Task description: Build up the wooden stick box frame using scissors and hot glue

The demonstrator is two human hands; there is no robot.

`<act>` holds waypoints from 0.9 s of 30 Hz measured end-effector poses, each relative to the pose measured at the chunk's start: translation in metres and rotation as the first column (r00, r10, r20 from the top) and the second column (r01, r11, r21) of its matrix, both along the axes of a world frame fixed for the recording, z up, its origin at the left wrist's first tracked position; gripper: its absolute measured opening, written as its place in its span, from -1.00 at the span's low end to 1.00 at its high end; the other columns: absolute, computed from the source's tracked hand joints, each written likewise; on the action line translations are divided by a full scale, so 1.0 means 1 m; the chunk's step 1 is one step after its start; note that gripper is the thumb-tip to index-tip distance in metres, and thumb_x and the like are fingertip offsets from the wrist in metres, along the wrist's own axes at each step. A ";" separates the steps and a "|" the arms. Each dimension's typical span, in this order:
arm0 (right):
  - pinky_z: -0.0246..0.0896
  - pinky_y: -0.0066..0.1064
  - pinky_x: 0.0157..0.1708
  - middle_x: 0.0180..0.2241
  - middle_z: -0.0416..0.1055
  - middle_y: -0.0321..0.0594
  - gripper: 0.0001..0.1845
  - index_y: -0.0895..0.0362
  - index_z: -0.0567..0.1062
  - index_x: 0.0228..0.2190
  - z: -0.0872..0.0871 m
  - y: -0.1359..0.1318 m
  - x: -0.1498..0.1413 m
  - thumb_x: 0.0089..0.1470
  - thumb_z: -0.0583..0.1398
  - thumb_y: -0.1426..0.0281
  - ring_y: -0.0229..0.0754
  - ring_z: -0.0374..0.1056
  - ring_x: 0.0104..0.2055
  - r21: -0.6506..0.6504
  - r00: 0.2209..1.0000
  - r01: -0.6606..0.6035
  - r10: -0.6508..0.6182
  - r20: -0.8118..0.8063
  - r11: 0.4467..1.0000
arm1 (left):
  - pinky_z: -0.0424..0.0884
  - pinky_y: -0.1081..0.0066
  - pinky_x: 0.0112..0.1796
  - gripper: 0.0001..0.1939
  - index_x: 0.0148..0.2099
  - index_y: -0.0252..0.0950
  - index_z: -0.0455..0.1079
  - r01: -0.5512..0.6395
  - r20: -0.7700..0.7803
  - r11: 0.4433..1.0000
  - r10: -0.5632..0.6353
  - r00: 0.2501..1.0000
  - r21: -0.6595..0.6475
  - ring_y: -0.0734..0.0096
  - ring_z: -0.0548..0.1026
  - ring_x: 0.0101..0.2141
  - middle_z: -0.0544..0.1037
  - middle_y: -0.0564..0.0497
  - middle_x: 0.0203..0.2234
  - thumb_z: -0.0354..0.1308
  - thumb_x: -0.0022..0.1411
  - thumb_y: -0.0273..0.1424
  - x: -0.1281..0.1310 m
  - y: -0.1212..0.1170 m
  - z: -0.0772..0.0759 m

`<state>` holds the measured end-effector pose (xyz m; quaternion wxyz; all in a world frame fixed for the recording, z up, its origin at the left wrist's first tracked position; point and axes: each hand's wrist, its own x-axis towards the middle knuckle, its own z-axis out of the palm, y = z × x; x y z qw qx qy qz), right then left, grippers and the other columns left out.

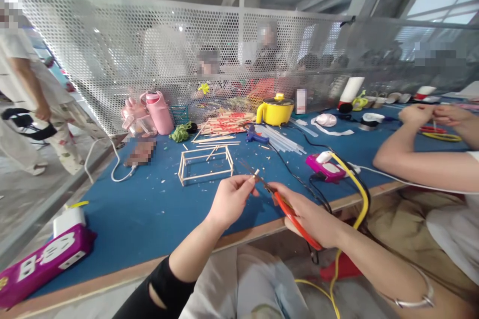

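Note:
My left hand (231,198) pinches a short wooden stick (255,174) between thumb and fingers, just above the blue table's near edge. My right hand (305,214) grips red-handled scissors (288,212), whose blades meet the stick at its end. Behind the hands stands a box frame of wooden sticks (205,163) on the blue table (149,209). Loose sticks (219,138) lie beyond it.
A blue glue gun (254,135), clear glue rods (282,139), a yellow pot (276,109) and a pink bottle (159,112) sit further back. Purple power strips (43,261) (325,167) with cables lie left and right. Another person's arms (419,159) rest at the right. A perforated screen (149,50) backs the table.

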<state>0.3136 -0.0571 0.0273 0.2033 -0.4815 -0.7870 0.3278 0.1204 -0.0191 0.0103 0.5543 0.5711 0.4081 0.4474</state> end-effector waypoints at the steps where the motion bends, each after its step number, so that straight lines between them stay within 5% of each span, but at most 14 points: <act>1: 0.20 -0.45 -0.33 -0.36 0.34 -0.30 -0.32 0.10 0.19 0.05 0.002 0.000 -0.003 -0.18 0.01 0.63 -0.26 0.25 -0.40 0.010 1.000 -0.021 0.021 0.003 1.000 | 0.03 0.55 -0.63 -0.63 -0.39 -0.37 0.43 -0.008 -0.015 1.000 0.008 1.000 0.018 0.66 0.10 -0.66 0.38 0.11 -0.62 0.08 0.17 -0.13 0.000 -0.002 -0.001; 5: 0.18 -0.45 -0.35 -0.35 0.32 -0.29 -0.38 0.12 0.13 0.02 0.001 0.004 -0.007 -0.16 0.03 0.61 -0.27 0.24 -0.40 0.033 1.000 0.002 -0.003 0.024 0.999 | 0.04 0.55 -0.61 -0.63 -0.46 -0.36 0.40 -0.045 -0.074 0.995 0.052 0.996 0.093 0.65 0.08 -0.66 0.37 0.12 -0.63 0.04 0.22 -0.17 -0.002 -0.009 -0.001; 11: 0.06 -0.47 -0.48 -0.53 0.18 -0.43 -0.83 0.07 0.21 -0.34 -0.002 0.006 -0.005 -0.04 0.10 0.46 -0.29 0.14 -0.50 0.060 0.988 0.142 -0.145 0.052 0.988 | 0.10 0.53 -0.56 -0.66 -0.48 -0.34 0.39 -0.107 -0.138 0.974 0.136 0.981 0.198 0.60 0.16 -0.63 0.38 0.12 -0.64 0.01 0.24 -0.24 0.000 -0.020 0.009; 19: 0.08 -0.43 -0.39 -0.45 0.26 -0.33 -0.78 0.06 0.20 -0.44 0.012 -0.001 -0.010 -0.21 0.04 0.57 -0.22 0.16 -0.41 0.194 0.987 0.082 -0.106 0.118 0.978 | 0.19 0.53 -0.49 -0.66 -0.49 -0.32 0.38 -0.090 -0.247 0.912 0.202 0.948 0.399 0.53 0.32 -0.56 0.44 0.09 -0.61 -0.04 0.28 -0.34 -0.002 -0.029 0.008; 27: -0.03 -0.46 -0.54 -0.60 0.22 -0.39 -0.80 0.05 0.17 -0.48 -0.002 0.004 -0.016 -0.20 0.03 0.57 -0.27 0.11 -0.57 0.251 0.985 0.079 -0.115 0.132 0.965 | 0.22 0.52 -0.47 -0.66 -0.48 -0.32 0.38 -0.087 -0.239 0.882 0.219 0.946 0.463 0.51 0.35 -0.55 0.42 0.07 -0.61 -0.05 0.30 -0.34 0.002 -0.035 0.003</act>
